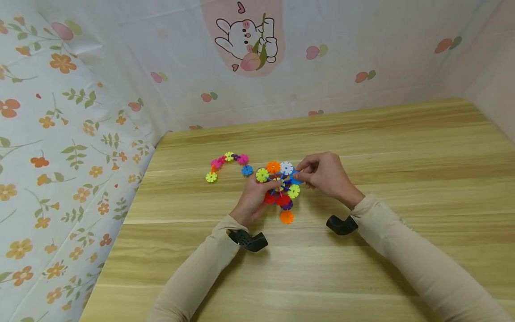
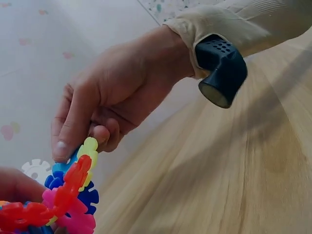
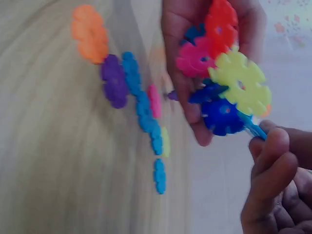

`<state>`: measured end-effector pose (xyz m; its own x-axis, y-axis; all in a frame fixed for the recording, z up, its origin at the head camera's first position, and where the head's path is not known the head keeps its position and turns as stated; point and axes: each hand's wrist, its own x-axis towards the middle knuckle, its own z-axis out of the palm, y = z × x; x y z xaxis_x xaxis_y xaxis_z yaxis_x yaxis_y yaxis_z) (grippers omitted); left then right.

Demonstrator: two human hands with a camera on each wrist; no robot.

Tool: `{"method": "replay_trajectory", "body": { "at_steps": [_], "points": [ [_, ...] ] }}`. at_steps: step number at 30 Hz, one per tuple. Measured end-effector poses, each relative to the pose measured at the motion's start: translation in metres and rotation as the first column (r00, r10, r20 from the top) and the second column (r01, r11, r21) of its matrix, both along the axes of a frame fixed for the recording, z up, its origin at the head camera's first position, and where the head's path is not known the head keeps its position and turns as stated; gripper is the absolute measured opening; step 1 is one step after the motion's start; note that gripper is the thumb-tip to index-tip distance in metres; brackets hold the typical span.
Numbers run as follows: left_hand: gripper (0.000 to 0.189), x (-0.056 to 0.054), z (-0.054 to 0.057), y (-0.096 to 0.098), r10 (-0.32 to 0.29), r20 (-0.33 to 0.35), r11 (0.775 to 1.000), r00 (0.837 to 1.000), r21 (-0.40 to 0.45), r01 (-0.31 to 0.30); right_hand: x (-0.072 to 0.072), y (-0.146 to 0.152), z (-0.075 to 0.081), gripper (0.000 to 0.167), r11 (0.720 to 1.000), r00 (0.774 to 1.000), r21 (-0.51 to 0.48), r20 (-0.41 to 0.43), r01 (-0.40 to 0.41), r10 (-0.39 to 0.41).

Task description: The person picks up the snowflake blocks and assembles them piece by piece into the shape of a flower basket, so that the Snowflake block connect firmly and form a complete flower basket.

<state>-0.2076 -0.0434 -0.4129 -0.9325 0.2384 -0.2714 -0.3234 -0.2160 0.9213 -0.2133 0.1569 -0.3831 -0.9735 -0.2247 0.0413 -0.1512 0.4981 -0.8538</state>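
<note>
My left hand [image 1: 254, 197] grips a cluster of interlocking flower-shaped plastic discs [image 1: 283, 200], its thumb lying over the middle. Red, yellow-green, orange, white, pink, purple and blue discs make up the cluster. At its right side my right hand [image 1: 327, 176] pinches a light blue disc [image 1: 296, 177] between thumb and fingers. In the right wrist view this blue disc [image 3: 256, 129] is seen edge-on beside a yellow-green disc [image 3: 241, 84]; its far edge meets the cluster, but whether it is slotted in is unclear. An orange disc [image 1: 287, 217] sticks out at the cluster's near end.
A curved chain of joined discs [image 1: 229, 156] lies on the wooden table [image 1: 402, 179], beyond and left of the hands. A blue disc [image 1: 247, 170] is at its right end. Patterned sheets [image 1: 322, 76] hang behind and to the left. Each wrist wears a black camera mount [image 1: 342, 225].
</note>
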Motion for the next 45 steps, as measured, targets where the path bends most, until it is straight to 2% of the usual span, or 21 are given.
{"method": "replay_trajectory", "body": {
  "at_steps": [3,7,12,18,21,26,33,37,40,42,45],
  "points": [
    [0.033,0.000,0.001,0.003,0.002,-0.002,1.000,1.000,-0.002,-0.002,0.000,0.001,-0.001,0.012,0.999,0.999,-0.037,0.023,0.038,-0.037],
    [0.036,0.000,0.003,0.008,0.019,0.004,1.000,1.000,-0.005,-0.019,-0.003,0.002,-0.001,0.013,0.998,0.998,-0.033,0.012,0.060,-0.060],
    [0.037,0.001,0.003,0.014,0.064,0.029,0.998,0.998,-0.019,-0.063,-0.004,-0.001,-0.001,0.013,0.999,0.999,-0.001,-0.030,0.038,-0.038],
    [0.036,0.004,0.001,0.015,0.051,0.063,0.999,0.997,-0.010,-0.050,-0.004,-0.007,-0.002,0.016,0.999,0.996,0.040,-0.089,0.011,-0.008],
    [0.033,0.005,0.001,0.010,0.058,0.061,0.998,0.996,-0.015,-0.057,-0.005,-0.010,-0.003,0.015,1.000,0.998,0.019,-0.057,-0.016,0.017],
    [0.027,0.002,0.003,0.006,0.056,0.068,0.998,0.996,0.032,-0.059,-0.007,-0.006,-0.001,0.014,0.999,0.999,-0.027,0.019,-0.039,0.040],
    [0.039,0.001,0.008,0.005,0.040,0.116,0.996,0.992,0.080,-0.050,-0.008,0.002,-0.001,0.015,0.997,0.993,0.001,0.089,-0.073,0.073],
    [0.024,0.001,0.007,0.005,0.025,0.085,0.995,0.996,0.091,-0.032,-0.007,0.003,0.001,0.014,0.992,0.986,0.015,0.118,-0.122,0.120],
    [0.013,0.000,0.007,0.005,0.008,0.050,0.995,0.999,0.101,-0.013,-0.006,0.004,0.003,0.012,0.992,0.983,-0.005,0.135,-0.124,0.124],
    [0.008,-0.001,0.008,0.005,0.002,0.022,0.994,1.000,0.106,-0.004,-0.007,0.004,0.005,0.012,0.995,0.986,-0.020,0.133,-0.102,0.103],
    [0.016,0.000,0.007,0.002,-0.037,-0.012,0.992,0.999,0.119,0.039,-0.006,0.004,0.006,0.011,0.998,0.993,-0.055,0.108,-0.040,0.046]
  ]
}}
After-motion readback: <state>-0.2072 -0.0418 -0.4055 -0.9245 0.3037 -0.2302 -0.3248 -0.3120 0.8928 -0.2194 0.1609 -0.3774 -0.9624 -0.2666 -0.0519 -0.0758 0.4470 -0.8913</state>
